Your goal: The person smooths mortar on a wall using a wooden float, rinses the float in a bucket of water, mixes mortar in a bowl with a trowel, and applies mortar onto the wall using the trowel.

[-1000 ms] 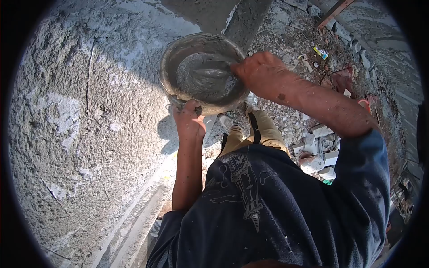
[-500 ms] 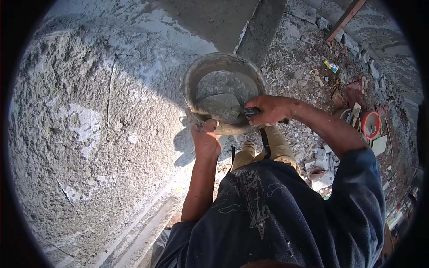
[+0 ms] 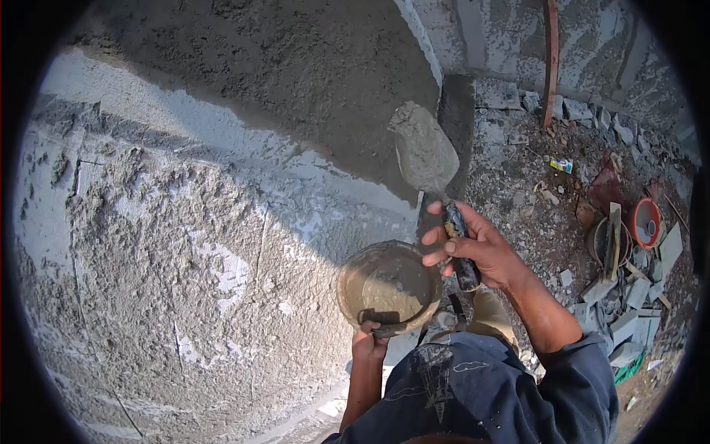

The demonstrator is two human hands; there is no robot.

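Observation:
My left hand [image 3: 369,342] grips the near rim of a round mortar-smeared bowl [image 3: 344,285], with the thumb over the edge. Some wet grey mortar [image 3: 396,296] lies inside it. In my right hand [image 3: 481,248] is the dark handle of a trowel [image 3: 464,266], held beyond the bowl and to its right. The trowel's blade points away from me and carries a thick heap of mortar [image 3: 425,152]. Behind the blade is a dark, wet plastered surface [image 3: 318,81]. My right fingers curl loosely round the handle.
A rough, partly coated wall surface [image 3: 170,281] fills the left. Rubble covers the ground [image 3: 510,185] at right. There stand an orange-rimmed bucket [image 3: 646,222], broken tile pieces [image 3: 636,325] and a leaning reddish post [image 3: 552,63].
The trowel has come out of the bowl, loaded with mortar, and moved up and away in my right hand. The bowl appears lower and further right, and the view has shifted toward the dark plaster.

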